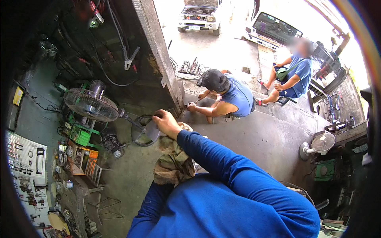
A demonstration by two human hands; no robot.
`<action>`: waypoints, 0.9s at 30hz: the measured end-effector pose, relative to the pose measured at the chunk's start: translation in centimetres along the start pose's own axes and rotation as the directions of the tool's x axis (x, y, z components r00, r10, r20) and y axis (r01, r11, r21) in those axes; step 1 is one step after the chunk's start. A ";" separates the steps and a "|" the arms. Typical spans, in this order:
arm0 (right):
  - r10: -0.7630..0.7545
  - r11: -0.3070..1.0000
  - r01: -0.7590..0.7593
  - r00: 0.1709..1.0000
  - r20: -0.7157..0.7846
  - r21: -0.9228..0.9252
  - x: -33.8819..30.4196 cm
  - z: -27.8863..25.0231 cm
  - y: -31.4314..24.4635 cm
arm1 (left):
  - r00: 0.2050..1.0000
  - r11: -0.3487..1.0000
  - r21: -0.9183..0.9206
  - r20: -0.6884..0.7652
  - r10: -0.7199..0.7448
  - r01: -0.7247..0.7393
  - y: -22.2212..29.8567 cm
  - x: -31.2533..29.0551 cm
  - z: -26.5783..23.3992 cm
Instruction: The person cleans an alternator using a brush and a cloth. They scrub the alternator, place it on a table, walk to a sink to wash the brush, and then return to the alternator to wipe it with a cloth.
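My right arm, in a blue sleeve, reaches across in front of me. Its hand, my right hand, has its fingers bent together above the round black base of a standing fan. Whatever lies between those fingertips, if anything, is too small to make out. A stained brown-green rag hangs below my right wrist, at the end of my left sleeve. My left hand is hidden by the rag, so its fingers do not show. Beside the right wrist, a pale tan shape is partly covered and unclear.
The fan's caged head leans left. A crouching person works by the pillar; another person sits behind. A white fan stands right. Tools hang on a pegboard at left; cars are outside.
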State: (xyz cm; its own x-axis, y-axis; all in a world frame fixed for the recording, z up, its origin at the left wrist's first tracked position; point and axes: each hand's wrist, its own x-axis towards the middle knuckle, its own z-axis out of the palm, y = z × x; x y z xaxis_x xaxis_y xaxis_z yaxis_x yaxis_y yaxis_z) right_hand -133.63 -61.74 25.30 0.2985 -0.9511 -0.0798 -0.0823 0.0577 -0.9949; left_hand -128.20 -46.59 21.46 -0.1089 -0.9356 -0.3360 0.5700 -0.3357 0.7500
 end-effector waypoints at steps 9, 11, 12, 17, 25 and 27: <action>-0.084 0.851 0.178 0.975 0.206 -0.494 -3.9 -5.7 10.0 | 0.997 0.999 0.049 -0.083 -0.004 0.008 -0.7 -2.6 -3.1; 0.017 0.959 -0.141 0.895 0.447 0.246 -8.0 -4.7 9.5 | 0.995 0.994 0.098 -0.081 0.061 -0.053 -0.8 -1.6 -4.1; 0.439 0.634 -0.644 0.756 0.485 0.429 -9.6 -3.4 8.7 | 0.991 0.984 0.142 -0.070 0.117 -0.107 -0.8 -0.7 -4.6; 0.314 0.774 -0.609 0.608 0.729 0.174 -12.3 -3.7 4.7 | 0.876 0.830 0.279 0.130 0.465 -0.482 -0.4 5.6 -6.8; 0.041 0.981 0.041 0.913 0.407 -0.189 -12.0 -4.1 7.0 | 0.986 0.984 -0.072 -0.019 0.163 -0.164 -0.6 3.6 -5.2; -0.027 0.958 0.137 0.918 0.396 -0.253 -12.2 -4.2 6.5 | 0.990 0.987 -0.078 -0.041 0.136 -0.139 -0.1 3.0 -4.4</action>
State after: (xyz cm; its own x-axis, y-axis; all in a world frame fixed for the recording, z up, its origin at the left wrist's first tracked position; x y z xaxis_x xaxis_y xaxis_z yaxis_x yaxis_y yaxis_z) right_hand -141.83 -51.00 20.07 0.6526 -0.7544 -0.0706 -0.2783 -0.1520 -0.9484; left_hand -124.97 -48.91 17.88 0.0028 -0.9673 -0.2536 0.6411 -0.1929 0.7428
